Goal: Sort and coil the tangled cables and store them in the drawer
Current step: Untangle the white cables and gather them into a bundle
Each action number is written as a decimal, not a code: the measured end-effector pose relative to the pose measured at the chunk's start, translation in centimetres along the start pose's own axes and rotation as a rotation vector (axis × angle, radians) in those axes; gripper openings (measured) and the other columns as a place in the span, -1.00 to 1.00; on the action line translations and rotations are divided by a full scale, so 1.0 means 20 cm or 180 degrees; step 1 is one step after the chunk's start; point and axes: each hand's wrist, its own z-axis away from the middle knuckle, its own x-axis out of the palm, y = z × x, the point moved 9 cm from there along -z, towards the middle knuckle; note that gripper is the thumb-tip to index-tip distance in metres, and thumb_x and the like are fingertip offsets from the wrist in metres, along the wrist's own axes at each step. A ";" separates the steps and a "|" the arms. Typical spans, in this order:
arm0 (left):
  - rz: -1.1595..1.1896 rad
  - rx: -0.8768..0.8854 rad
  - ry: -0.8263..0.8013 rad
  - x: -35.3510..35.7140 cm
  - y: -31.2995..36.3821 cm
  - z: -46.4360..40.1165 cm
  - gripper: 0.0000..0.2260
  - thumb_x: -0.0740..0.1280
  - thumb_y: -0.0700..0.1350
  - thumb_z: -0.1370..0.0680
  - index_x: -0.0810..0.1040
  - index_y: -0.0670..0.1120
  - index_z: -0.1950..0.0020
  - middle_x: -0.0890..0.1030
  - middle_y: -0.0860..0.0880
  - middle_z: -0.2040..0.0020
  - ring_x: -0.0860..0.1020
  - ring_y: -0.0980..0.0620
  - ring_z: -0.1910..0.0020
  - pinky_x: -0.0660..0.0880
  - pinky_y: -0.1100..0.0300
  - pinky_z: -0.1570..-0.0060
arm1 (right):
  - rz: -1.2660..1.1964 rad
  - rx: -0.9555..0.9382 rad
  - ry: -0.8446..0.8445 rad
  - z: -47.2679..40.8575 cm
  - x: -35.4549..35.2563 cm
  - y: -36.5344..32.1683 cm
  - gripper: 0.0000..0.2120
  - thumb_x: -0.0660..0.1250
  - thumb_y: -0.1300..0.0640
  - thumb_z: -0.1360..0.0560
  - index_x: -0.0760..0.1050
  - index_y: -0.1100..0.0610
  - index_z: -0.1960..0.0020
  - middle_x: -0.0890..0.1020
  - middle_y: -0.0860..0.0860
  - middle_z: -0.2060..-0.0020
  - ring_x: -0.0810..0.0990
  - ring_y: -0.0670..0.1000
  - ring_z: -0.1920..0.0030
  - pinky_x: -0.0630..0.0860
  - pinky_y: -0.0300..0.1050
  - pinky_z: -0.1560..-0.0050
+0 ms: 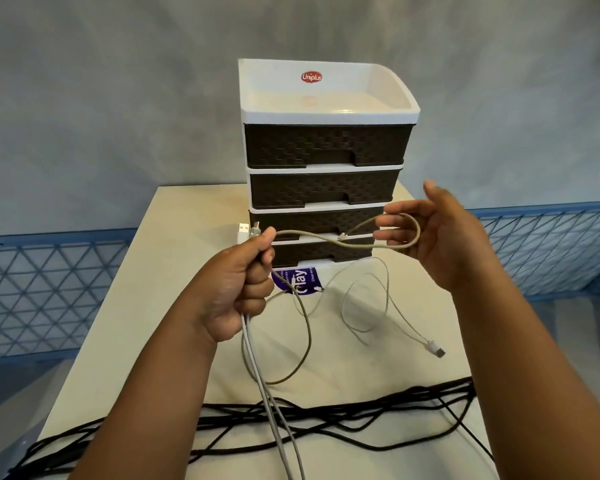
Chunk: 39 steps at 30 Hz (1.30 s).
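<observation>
Cream table [146, 271] w/ drawer unit [326, 188], white cable [388, 306], black cables [326, 417] (tangled).

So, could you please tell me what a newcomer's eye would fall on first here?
Probably the two hands mid-frame: the left hand grips a bundle of cables while the right hand loops a beige cable. Behind them stands a drawer unit, all drawers closed. Black cables sprawl across the table's near edge.
</observation>
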 end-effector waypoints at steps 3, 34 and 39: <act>-0.0205 -0.0007 0.0052 0.01 -0.01 0.01 -0.74 0.26 0.07 -0.60 0.52 -0.10 0.12 0.19 0.06 0.49 0.12 0.16 0.56 0.06 0.34 0.60 | 0.0080 -0.0361 0.0152 0.03 -0.01 -0.05 -0.79 0.14 0.17 -0.67 0.50 0.17 -0.20 0.69 0.12 0.13 0.72 0.11 0.13 0.59 -0.07 0.11; 0.0353 0.0844 0.0921 0.04 -0.02 0.03 -0.66 0.18 0.16 -0.62 0.37 -0.06 0.20 0.28 0.01 0.39 0.17 0.11 0.45 0.15 0.25 0.47 | 0.0312 0.0284 -0.1029 0.60 0.64 0.42 -0.90 0.15 0.27 -0.65 0.42 0.15 -0.08 0.61 0.06 0.30 0.57 0.06 0.33 0.54 -0.07 0.19; 0.0885 0.0787 0.0583 0.06 -0.04 -0.01 -0.69 0.13 0.12 -0.65 0.36 -0.07 0.15 0.34 0.00 0.37 0.34 0.11 0.42 0.29 0.27 0.43 | 0.0910 0.0266 -0.1111 0.50 0.52 0.42 -0.90 0.29 0.19 -0.60 0.57 0.13 0.05 0.67 0.03 0.22 0.66 0.03 0.18 0.58 -0.09 0.08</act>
